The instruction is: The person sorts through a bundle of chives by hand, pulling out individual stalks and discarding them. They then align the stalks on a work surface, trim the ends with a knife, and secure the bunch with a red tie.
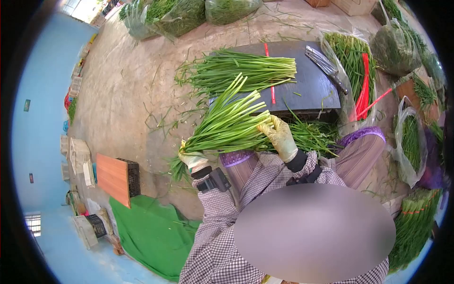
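Observation:
My left hand (193,160), in a stained glove, is wrapped around the leafy end of a loose bunch of garlic chives (231,120). The pale stalk ends fan out up and to the right. My right hand (282,138), also gloved, pinches a few stalk ends at the bunch's lower right. Beyond them, a second bunch of chives (246,67) lies on a dark board (312,90), on top of a red tie strip (273,92). A knife (326,66) rests at the board's right side.
Right of the board stands a clear bag of chives (350,52) with red strips (363,90) on it. Loose chives (307,135) lie below the board. Filled bags (179,19) stand at the back. A wooden panel (112,177) and green cloth (149,236) are at left.

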Available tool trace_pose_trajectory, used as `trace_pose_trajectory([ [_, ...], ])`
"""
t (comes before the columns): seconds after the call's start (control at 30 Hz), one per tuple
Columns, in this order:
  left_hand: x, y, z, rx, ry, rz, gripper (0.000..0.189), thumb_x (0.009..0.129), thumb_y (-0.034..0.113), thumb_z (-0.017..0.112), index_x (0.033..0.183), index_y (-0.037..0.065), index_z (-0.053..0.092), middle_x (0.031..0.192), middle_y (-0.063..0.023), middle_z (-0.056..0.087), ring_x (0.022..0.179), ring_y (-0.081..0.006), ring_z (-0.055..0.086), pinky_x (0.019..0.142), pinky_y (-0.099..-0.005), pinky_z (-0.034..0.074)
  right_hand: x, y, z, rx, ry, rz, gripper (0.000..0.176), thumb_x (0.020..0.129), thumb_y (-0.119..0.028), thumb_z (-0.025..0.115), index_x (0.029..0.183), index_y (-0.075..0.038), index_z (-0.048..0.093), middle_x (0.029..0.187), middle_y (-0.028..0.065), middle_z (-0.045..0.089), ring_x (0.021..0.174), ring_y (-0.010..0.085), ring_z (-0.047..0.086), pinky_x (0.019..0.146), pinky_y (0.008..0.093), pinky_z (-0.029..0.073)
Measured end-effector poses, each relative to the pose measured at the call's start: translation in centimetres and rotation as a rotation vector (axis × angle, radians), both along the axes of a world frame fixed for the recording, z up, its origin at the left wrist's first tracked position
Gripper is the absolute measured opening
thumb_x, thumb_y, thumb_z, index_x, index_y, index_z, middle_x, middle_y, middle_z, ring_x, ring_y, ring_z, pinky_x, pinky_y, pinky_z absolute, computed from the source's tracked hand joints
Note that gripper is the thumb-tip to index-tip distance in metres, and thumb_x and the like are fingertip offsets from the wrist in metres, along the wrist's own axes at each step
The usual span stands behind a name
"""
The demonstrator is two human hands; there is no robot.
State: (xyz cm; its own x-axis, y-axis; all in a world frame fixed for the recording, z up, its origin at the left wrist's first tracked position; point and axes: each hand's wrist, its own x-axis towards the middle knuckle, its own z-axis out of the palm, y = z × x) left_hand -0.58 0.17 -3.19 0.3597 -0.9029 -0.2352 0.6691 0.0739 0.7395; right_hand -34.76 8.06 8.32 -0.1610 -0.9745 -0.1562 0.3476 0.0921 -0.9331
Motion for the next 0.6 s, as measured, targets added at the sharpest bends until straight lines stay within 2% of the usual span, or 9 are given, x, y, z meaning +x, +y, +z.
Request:
trace_pose_trajectory([
  [0.07, -0.4, 0.0, 0.4, -0.002, -0.043, 0.014, 0.030, 0.102, 0.028, 0.048, 0.093, 0.003, 0.063, 0.092, -0.0146, 0.070, 0.080, -0.0300, 0.067, 0.075, -0.0466, 0.056, -0.9, -0.1, -0.1, -0.003, 0.177, 0.089, 0.021, 0.092, -0.009, 0.067, 0.111, 0.001, 0.066, 0.096, 0.0021, 0.069, 0.085, 0.0107, 0.062, 0.080, 0.0266, 0.049],
  [0.1, -0.6, -0.1, 0.6, 0.019, -0.031, 0.016, 0.030, 0.103, 0.028, 0.048, 0.093, 0.003, 0.063, 0.091, -0.0145, 0.070, 0.080, -0.0300, 0.067, 0.075, -0.0464, 0.056, -0.7, -0.1, -0.2, 0.005, -0.072, 0.090, 0.018, 0.094, -0.009, 0.064, 0.109, 0.000, 0.066, 0.100, 0.0037, 0.068, 0.087, 0.0134, 0.062, 0.082, 0.0265, 0.049],
  [0.2, -1.1, 0.1, 2.2, 0.125, 0.067, 0.027, 0.030, 0.104, 0.028, 0.046, 0.097, 0.004, 0.064, 0.092, -0.0130, 0.069, 0.082, -0.0294, 0.066, 0.078, -0.0451, 0.056, -2.8, 0.4, -0.9, -0.168, -0.033, -0.016, 0.013, 0.097, -0.012, 0.061, 0.105, -0.002, 0.065, 0.103, 0.0054, 0.067, 0.090, 0.0148, 0.062, 0.083, 0.0272, 0.048],
  [0.23, -1.0, 0.1, 1.9, 0.119, 0.057, 0.049, 0.031, 0.104, 0.028, 0.046, 0.097, 0.004, 0.064, 0.092, -0.0130, 0.069, 0.082, -0.0293, 0.066, 0.078, -0.0451, 0.056, -3.0, 0.7, 2.2, -0.103, -0.490, -0.068, 0.015, 0.101, -0.018, 0.058, 0.101, -0.004, 0.063, 0.105, 0.0069, 0.065, 0.093, 0.0138, 0.061, 0.085, 0.0280, 0.048],
  [0.27, -0.7, -0.1, 1.3, 0.113, 0.044, 0.071, 0.031, 0.103, 0.028, 0.046, 0.097, 0.004, 0.064, 0.092, -0.0130, 0.069, 0.082, -0.0293, 0.066, 0.078, -0.0451, 0.056, -4.5, 0.9, 1.8, -0.166, -0.562, -0.040, 0.021, 0.104, -0.024, 0.055, 0.100, -0.005, 0.062, 0.102, 0.0071, 0.066, 0.091, 0.0153, 0.062, 0.086, 0.0306, 0.049],
  [0.33, -0.1, -0.3, 0.1, 0.027, 0.033, 0.026, 0.032, 0.103, 0.029, 0.047, 0.096, 0.004, 0.065, 0.092, -0.0132, 0.069, 0.082, -0.0291, 0.066, 0.078, -0.0450, 0.056, -8.6, 1.7, 1.0, -0.134, -0.330, 0.198, 0.024, 0.105, -0.025, 0.054, 0.099, -0.004, 0.063, 0.100, 0.0080, 0.068, 0.085, 0.0163, 0.063, 0.084, 0.0319, 0.051],
  [0.37, 0.4, -0.2, -0.2, -0.052, 0.033, -0.038, 0.032, 0.102, 0.029, 0.047, 0.095, 0.004, 0.065, 0.093, -0.0134, 0.069, 0.082, -0.0291, 0.067, 0.077, -0.0449, 0.057, -9.7, 1.7, 1.3, 0.038, -0.002, 0.210, 0.026, 0.104, -0.026, 0.055, 0.103, -0.002, 0.065, 0.098, 0.0092, 0.070, 0.080, 0.0158, 0.064, 0.082, 0.0317, 0.053],
  [0.53, 0.1, -0.3, 0.4, -0.160, 0.196, -0.163, 0.034, 0.100, 0.033, 0.050, 0.092, 0.005, 0.068, 0.093, -0.0142, 0.071, 0.084, -0.0294, 0.068, 0.078, -0.0451, 0.057, -5.6, -0.1, 3.8, -0.080, 0.465, 0.131, 0.025, 0.098, -0.022, 0.065, 0.111, 0.000, 0.066, 0.095, 0.0058, 0.069, 0.084, 0.0123, 0.063, 0.080, 0.0272, 0.051],
  [0.6, -0.3, -0.3, 1.3, -0.105, 0.089, -0.119, 0.035, 0.099, 0.034, 0.050, 0.091, 0.006, 0.069, 0.093, -0.0145, 0.072, 0.084, -0.0297, 0.068, 0.079, -0.0454, 0.057, -3.8, -1.3, 1.7, -0.071, 0.390, 0.259, 0.021, 0.096, -0.019, 0.066, 0.106, -0.001, 0.066, 0.091, 0.0040, 0.067, 0.083, 0.0121, 0.061, 0.079, 0.0267, 0.050],
])
